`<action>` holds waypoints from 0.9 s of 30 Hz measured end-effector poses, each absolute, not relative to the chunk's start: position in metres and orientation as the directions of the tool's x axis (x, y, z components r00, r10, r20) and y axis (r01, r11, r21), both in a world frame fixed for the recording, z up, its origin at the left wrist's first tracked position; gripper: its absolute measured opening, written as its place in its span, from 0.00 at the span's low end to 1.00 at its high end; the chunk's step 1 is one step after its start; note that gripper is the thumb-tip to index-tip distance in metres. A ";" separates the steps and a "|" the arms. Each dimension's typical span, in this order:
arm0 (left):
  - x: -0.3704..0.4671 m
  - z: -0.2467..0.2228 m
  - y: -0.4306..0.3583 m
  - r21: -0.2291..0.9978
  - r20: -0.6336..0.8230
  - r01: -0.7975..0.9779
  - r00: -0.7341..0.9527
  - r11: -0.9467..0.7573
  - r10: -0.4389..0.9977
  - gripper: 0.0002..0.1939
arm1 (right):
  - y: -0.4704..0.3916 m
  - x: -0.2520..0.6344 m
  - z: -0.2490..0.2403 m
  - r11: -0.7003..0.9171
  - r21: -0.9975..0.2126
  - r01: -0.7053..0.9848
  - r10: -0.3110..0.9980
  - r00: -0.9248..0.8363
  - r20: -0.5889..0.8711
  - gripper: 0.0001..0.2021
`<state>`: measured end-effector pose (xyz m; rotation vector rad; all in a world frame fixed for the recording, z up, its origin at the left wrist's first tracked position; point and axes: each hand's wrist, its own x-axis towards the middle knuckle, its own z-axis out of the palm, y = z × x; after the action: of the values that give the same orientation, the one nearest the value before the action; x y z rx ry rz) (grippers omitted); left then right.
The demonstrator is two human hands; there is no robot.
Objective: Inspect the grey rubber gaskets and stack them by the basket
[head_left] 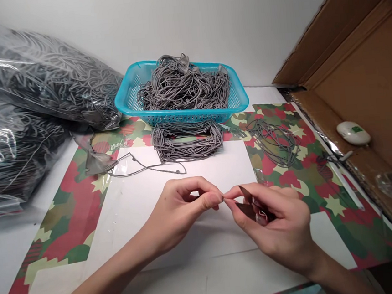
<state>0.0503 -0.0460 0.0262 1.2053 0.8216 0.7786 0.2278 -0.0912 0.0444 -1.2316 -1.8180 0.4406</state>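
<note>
Over the white paper (pixel 225 162), my left hand (pixel 190 204) is closed in a pinch, thumb against forefinger. Its fingertips meet those of my right hand (pixel 271 218), and a tiny dark bit shows between them, too small to name. My right hand also has scissors (pixel 248 211) tucked in its palm, their dark blades partly hidden by the fingers. Behind the hands lies a stack of thin grey rubber rings (pixel 189 150). One loose grey ring (pixel 163 169) stretches out to the left of that stack.
A blue basket (pixel 183 116) heaped with grey rings stands at the back. Clear bags (pixel 39 78) full of grey rings fill the left. Tangled grey pieces (pixel 276 144) lie right, near a white pen (pixel 349 188), cardboard (pixel 357 73) and a white mouse (pixel 353 133).
</note>
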 end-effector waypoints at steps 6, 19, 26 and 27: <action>0.053 0.026 -0.048 0.972 -0.144 -0.101 0.454 0.211 0.879 0.07 | -0.088 0.228 0.039 0.542 -0.603 0.585 0.820 -0.213 0.531 0.08; 0.065 0.028 -0.057 0.908 -0.291 -0.174 0.391 0.380 0.873 0.12 | -0.082 0.222 0.032 0.641 -0.281 0.715 0.695 -0.383 0.609 0.10; 0.063 0.029 -0.058 0.915 -0.290 -0.166 0.365 0.368 0.885 0.12 | -0.080 0.222 0.030 0.639 -0.276 0.718 0.695 -0.385 0.607 0.11; 0.062 0.029 -0.057 0.921 -0.280 -0.162 0.357 0.354 0.891 0.11 | -0.080 0.224 0.029 0.633 -0.283 0.720 0.701 -0.378 0.605 0.11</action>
<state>0.0624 -0.0575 0.0288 0.9520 0.9478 0.8317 0.2235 -0.0799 0.0290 -1.1046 -2.1426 -0.0355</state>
